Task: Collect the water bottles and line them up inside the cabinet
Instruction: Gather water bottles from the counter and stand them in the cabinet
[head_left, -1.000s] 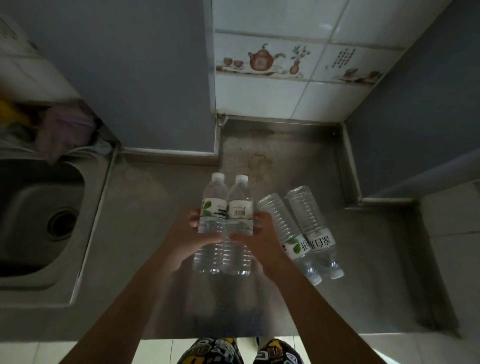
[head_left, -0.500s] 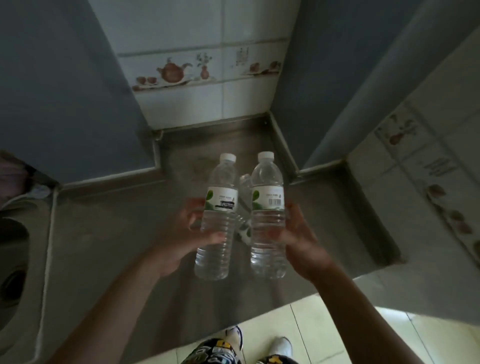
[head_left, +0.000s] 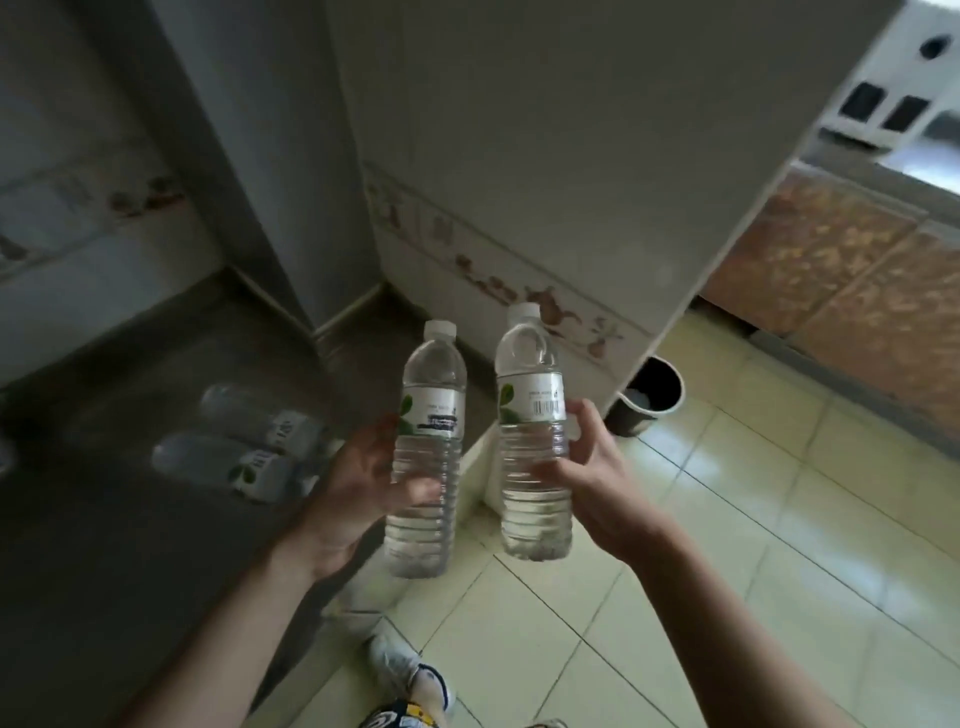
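**Two bottles in hand, two left on the counter**

The dark counter (head_left: 130, 519) fills the left of the view, with pale floor tiles (head_left: 727, 519) to the right and wood-patterned cabinet doors (head_left: 857, 275) at the far right. A small bin (head_left: 652, 397) stands by the wall corner.

The left hand (head_left: 358, 483) wraps its fingers round the left bottle (head_left: 428, 457), held upright; the right hand (head_left: 592, 478) grasps the right bottle (head_left: 535, 447) the same way, the two near each other but apart. Two more bottles (head_left: 249, 447) lie on their sides, side by side on the counter, well apart from the hands.

The risk, as I judge it: the lying pair could roll toward the counter edge (nothing visibly blocks them), and a ribbed, wet-looking bottle held mid-body could slip during the carry.

Each label shows a green leaf and a barcode; the printed text is too blurred to read.
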